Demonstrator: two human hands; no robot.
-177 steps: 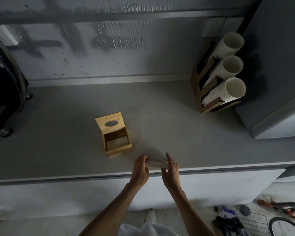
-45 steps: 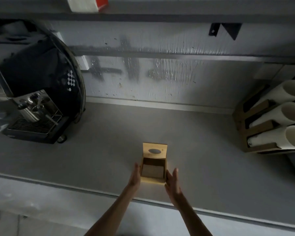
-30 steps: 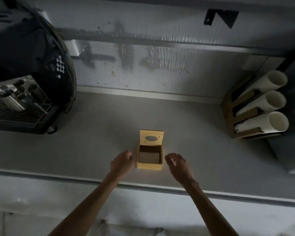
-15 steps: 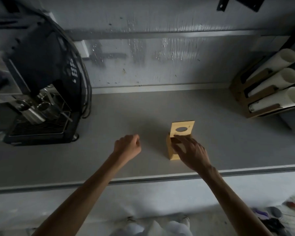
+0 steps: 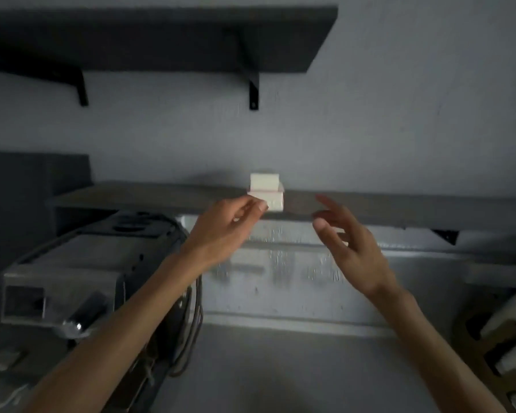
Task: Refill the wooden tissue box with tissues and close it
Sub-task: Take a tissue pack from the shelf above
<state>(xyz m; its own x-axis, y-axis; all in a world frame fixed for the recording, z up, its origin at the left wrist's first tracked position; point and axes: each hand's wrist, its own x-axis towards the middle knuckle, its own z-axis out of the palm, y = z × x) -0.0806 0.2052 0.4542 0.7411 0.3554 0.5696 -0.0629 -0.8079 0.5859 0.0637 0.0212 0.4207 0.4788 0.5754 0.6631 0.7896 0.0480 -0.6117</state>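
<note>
Two white tissue packs are stacked on the lower grey wall shelf (image 5: 399, 208). The upper pack (image 5: 264, 181) sits on the lower tissue pack (image 5: 276, 201). My left hand (image 5: 230, 225) is raised to the shelf, its thumb and fingertips pinched on the lower pack's front left corner. My right hand (image 5: 349, 242) hovers just right of the packs, fingers spread, holding nothing. The wooden tissue box is out of view below.
A coffee machine (image 5: 81, 272) with hanging cables stands at the left under the shelf. A wooden holder with white cup stacks (image 5: 507, 335) is at the far right. A dark upper shelf (image 5: 161, 40) on brackets hangs above. The grey counter (image 5: 280, 368) lies below.
My view has swung up from the counter to the wall shelf. Both hands left the wooden box and rose to the shelf; the left hand has closed on the lower tissue pack.
</note>
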